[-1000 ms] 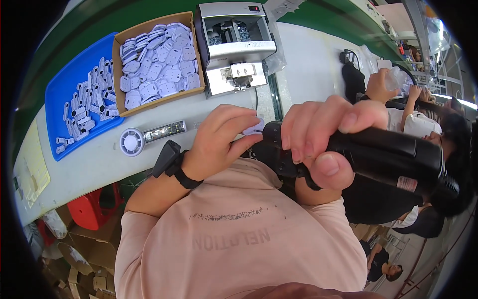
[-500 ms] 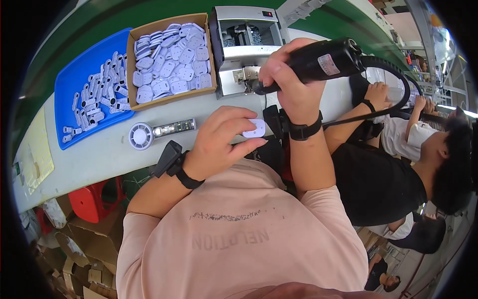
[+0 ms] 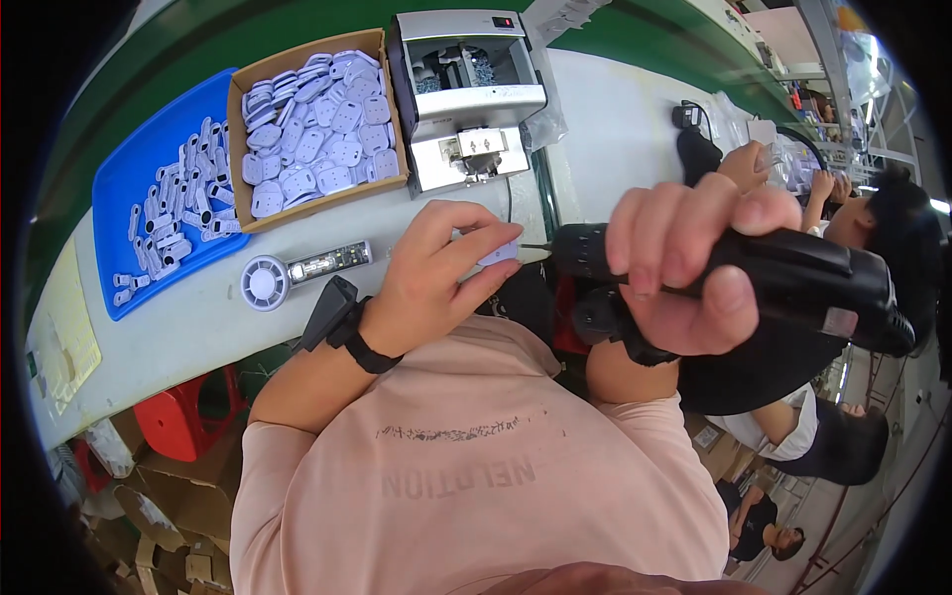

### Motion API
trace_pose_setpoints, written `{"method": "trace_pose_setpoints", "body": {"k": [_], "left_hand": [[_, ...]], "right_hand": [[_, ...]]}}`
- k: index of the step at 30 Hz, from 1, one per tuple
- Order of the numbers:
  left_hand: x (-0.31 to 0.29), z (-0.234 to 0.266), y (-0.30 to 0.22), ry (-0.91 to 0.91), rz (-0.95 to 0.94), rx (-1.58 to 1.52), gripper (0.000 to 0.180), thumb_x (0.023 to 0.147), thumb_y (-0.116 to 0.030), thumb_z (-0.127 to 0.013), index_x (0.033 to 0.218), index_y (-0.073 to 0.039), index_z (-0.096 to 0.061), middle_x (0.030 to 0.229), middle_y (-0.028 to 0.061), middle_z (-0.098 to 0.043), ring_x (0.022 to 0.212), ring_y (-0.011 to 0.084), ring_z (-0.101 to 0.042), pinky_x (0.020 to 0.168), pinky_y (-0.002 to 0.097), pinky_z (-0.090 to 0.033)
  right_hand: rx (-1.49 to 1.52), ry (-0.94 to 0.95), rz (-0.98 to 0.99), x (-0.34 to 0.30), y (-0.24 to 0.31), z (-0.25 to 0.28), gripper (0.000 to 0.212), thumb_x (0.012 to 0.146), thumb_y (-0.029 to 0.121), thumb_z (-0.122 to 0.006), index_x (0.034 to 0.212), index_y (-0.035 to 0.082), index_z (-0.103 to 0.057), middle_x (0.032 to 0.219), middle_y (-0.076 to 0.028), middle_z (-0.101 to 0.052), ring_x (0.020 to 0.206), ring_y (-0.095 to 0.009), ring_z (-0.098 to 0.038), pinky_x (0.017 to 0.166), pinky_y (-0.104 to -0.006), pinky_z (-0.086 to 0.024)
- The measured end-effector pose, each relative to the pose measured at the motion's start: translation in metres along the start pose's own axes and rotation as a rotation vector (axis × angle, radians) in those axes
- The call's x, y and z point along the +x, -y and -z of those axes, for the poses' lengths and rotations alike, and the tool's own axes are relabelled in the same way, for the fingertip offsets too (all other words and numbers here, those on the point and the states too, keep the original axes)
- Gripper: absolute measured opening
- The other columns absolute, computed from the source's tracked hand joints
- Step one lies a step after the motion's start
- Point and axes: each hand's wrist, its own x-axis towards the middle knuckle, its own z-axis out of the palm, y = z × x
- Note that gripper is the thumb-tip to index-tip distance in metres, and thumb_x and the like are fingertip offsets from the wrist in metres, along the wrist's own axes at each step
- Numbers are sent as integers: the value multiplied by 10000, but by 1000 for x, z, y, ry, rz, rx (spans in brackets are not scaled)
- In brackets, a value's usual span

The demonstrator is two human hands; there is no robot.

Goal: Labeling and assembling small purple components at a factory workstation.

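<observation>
My left hand point(image 3: 441, 266) pinches a small pale-lilac plastic cover point(image 3: 499, 254) between thumb and fingers, near the bench's front edge. My right hand point(image 3: 694, 260) wraps round a black electric screwdriver point(image 3: 808, 281), held level with its tip toward the left. The thin bit reaches the cover's right side; whether it touches cannot be made out. Left of my left hand, a white round fan head with a clear-sided handle point(image 3: 305, 274) lies on the bench. Beyond my hands stands a silver and black screw feeder point(image 3: 471, 109) with loose screws in its top bay.
A cardboard box point(image 3: 236, 164) full of pale-lilac covers stands left of the feeder. Beside it, a blue tray point(image 3: 111, 203) holds many small white parts. A red stool point(image 3: 183, 412) is below the bench at left. Co-workers sit to the right, one with an arm point(image 3: 739, 169) on the bench.
My right hand has brought the screwdriver from the feeder's front back and right, turning its tip toward the cover. The cover has tilted in my left hand. The view has shifted slightly.
</observation>
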Motion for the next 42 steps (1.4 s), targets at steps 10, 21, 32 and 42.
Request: {"method": "trace_pose_setpoints", "body": {"k": [10, 21, 32, 42], "left_hand": [[-8, 2, 4, 17, -39, 123, 314, 833, -23, -800, 1139, -8, -728, 1109, 180, -649, 1006, 372, -636, 840, 417, -535], [-8, -9, 15, 89, 79, 144, 225, 978, -41, -668, 1181, 55, -672, 1266, 207, -621, 1156, 365, -594, 1018, 435, -457], [-19, 21, 23, 128, 66, 189, 381, 984, -50, -665, 1343, 60, -603, 1329, 191, -576, 1205, 345, -557, 1063, 440, -433], [-22, 13, 14, 187, 294, 183, 548, 1002, -51, -662, 1494, 56, -445, 1376, 189, -572, 1244, 293, -550, 1107, 405, -412]], "right_hand": [[-334, 90, -195, -1, -6, -5, 371, 829, 12, -814, 1112, 51, -577, 844, -72, -656, 702, -167, -650, 616, -319, -544], [-210, -234, -241, -2, -7, -10, 363, 822, 96, -810, 1108, 22, -600, 919, -6, -612, 812, -101, -588, 739, -281, -493], [-28, -213, -377, 4, 26, 12, 495, 860, 196, -824, 1208, 19, -519, 883, -43, -598, 654, -110, -612, 575, -273, -547], [-396, -703, -654, -49, -134, 151, 502, 901, 292, -763, 1185, -35, -509, 856, -100, -583, 656, -208, -636, 555, -368, -563]]}}
